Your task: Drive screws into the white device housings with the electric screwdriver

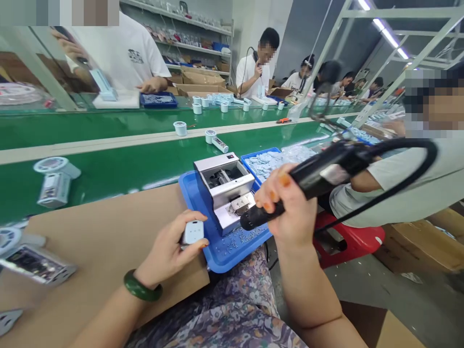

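Note:
My left hand [166,251] is closed around a small white plastic part [193,232] and rests on the brown cardboard sheet [101,241]. On that wrist sits a green bangle [141,289]. My right hand [290,208] grips a black electric screwdriver [308,181] with a cable. Its tip points down at the silver screw feeder box [226,191]. The feeder stands in a blue tray [221,251] strewn with small screws.
A green conveyor belt [126,164] carries several white parts [56,181]. A second blue tray [268,162] holds pale pieces. A grey device [34,263] lies at the left edge. A seated person [416,179] is close on my right on a red stool [351,241]. Others work across the belt.

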